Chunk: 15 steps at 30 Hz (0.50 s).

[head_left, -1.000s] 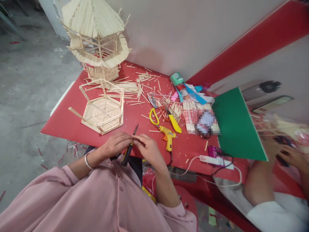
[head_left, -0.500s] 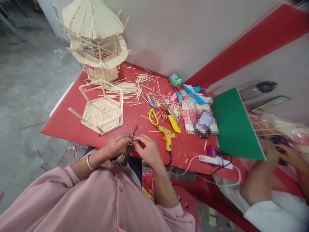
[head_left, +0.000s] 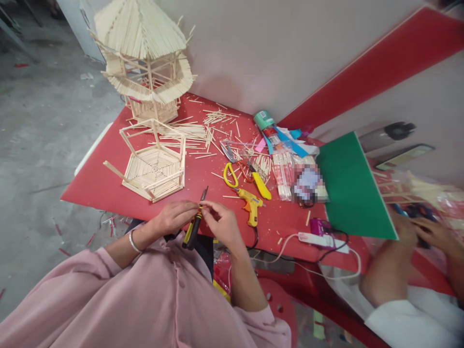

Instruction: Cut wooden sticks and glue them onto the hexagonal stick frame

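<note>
A pair of long-nose pliers (head_left: 194, 229) with black and yellow handles is held at the table's front edge, its thin jaws pointing away from me. My left hand (head_left: 177, 217), a silver bangle on its wrist, is closed at the pliers' middle from the left. From the right, my right hand (head_left: 223, 224) pinches with thumb and fingers at the same spot; any small piece there is too tiny to make out. Just beyond lies a six-sided frame of thin wooden sticks (head_left: 155, 169). To the right rests a yellow glue gun (head_left: 250, 205).
A tall stick-built pavilion (head_left: 145, 63) stands at the back left. Loose sticks (head_left: 192, 133), scissors (head_left: 231, 174) and a yellow-handled cutter (head_left: 261, 186) lie on the red table (head_left: 97, 169). A green board (head_left: 357, 193) separates a co-worker's hands (head_left: 431, 232). Cables trail near a power strip (head_left: 322, 240).
The pliers' handles look slightly further apart and have turned a little. Both hands stay in nearly the same place.
</note>
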Motion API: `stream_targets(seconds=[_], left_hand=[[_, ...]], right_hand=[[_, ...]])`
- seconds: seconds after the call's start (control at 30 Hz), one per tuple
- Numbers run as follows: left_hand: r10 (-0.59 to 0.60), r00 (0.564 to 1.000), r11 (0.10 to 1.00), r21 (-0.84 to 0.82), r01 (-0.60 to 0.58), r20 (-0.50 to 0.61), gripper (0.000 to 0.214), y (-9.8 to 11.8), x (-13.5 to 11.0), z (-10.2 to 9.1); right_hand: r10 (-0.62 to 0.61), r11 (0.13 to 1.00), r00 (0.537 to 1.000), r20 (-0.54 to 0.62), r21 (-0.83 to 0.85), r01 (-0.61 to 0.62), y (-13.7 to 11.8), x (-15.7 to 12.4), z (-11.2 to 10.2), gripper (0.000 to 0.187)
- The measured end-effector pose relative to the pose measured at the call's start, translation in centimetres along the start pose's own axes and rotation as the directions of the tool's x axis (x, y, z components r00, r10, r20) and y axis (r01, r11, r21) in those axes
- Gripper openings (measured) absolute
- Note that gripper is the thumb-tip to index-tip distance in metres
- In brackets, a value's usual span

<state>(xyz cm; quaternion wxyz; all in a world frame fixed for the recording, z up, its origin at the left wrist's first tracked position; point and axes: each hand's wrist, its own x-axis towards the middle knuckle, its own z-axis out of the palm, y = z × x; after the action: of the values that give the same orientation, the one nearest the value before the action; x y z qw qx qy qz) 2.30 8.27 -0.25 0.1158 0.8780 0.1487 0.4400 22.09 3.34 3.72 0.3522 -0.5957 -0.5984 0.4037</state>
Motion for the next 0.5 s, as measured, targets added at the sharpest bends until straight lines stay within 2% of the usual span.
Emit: stream_targets(seconds=[0.1, 0.27, 0.5], left_hand=[[0.009, 1.000, 1.000, 0.019, -0.009, 0.003, 0.030, -0.1, 0.1, -0.1], [-0.003, 1.000, 0.999, 0.035, 0.004, -0.021, 0.028, -0.3, 0.0, 0.4], [-0.047, 0.996, 0.999, 0.001, 0.047, -0.082, 0.024, -0.6, -0.8, 1.3]], right_hand=[[-0.050, 0.996, 0.997, 0.066, -0.064, 0.055, -0.1, 0.3, -0.3, 0.025], [-0.071, 0.996, 0.987, 0.146, -0.037, 0.077, -0.2, 0.6, -0.6, 0.027], [-0.111, 0.991, 0.986, 0.121, -0.065, 0.120, 0.0, 0.5, -0.6, 0.022]])
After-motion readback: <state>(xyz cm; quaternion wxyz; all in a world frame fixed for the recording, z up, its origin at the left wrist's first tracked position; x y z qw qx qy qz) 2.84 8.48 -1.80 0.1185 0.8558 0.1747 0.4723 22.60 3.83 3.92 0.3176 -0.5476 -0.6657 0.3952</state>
